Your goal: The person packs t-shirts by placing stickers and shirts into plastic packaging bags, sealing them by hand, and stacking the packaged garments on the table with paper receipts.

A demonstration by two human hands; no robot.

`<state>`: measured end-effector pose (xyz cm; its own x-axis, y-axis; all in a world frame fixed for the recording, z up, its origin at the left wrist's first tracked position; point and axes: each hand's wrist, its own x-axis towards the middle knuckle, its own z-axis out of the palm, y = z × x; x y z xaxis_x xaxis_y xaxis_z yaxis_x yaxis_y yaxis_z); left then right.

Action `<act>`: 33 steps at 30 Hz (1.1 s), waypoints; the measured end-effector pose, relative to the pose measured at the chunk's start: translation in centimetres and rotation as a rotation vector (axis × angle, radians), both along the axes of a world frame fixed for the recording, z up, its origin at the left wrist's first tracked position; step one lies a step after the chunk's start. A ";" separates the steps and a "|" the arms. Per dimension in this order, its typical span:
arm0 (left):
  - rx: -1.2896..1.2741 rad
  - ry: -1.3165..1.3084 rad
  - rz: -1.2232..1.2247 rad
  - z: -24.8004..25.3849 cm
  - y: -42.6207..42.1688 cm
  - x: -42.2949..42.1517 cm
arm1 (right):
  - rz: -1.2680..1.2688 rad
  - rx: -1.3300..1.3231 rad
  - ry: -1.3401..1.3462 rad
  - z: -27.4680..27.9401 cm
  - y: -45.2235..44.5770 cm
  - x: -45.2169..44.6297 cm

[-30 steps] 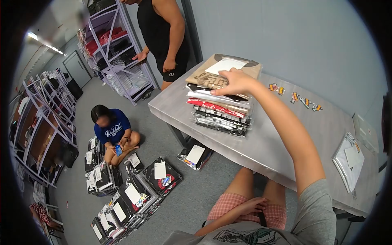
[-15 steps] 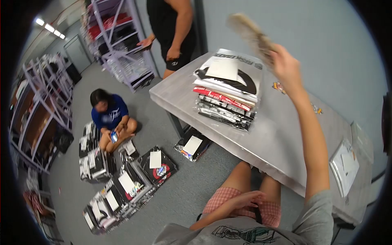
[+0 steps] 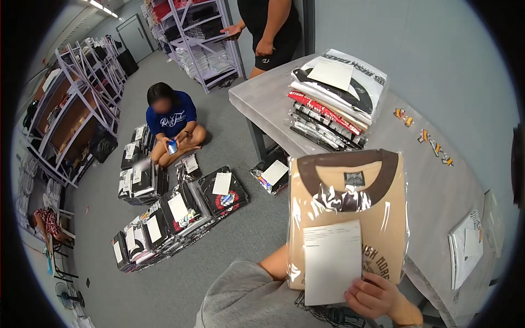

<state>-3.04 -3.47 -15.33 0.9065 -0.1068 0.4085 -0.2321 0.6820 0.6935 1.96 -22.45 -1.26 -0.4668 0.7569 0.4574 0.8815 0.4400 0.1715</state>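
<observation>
Your right hand (image 3: 374, 295) is clamped on the lower edge of the bagged beige shirt (image 3: 380, 224), touching its white slip (image 3: 332, 265). Your left hand is hidden; its state cannot be told. Beyond the right hand, the desk (image 3: 262, 95) bears the stack of bagged garments (image 3: 334, 109); rightward lies a separate white packet (image 3: 462, 262). Assessment: one packet in hand, the stack not taken up.

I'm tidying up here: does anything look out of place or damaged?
Nothing looks spilled or damaged. Mildly odd: a bagged black garment lies on the floor by the table, apart from the rows of bagged garments; and the white slip against the bagged tan T-shirt in the right hand pokes past the shirt's lower edge.
</observation>
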 end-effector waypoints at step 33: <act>1.773 -0.139 0.196 -8.8 -1.4 1.6 | -1.296 -0.324 1.036 -23.6 -5.5 7.7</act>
<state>-1.40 -4.88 -24.13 0.9312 -0.3646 0.0036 -0.3245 -0.8242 0.4641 9.62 -27.92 -24.82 0.8666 0.4912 -0.0883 0.3407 -0.7116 -0.6144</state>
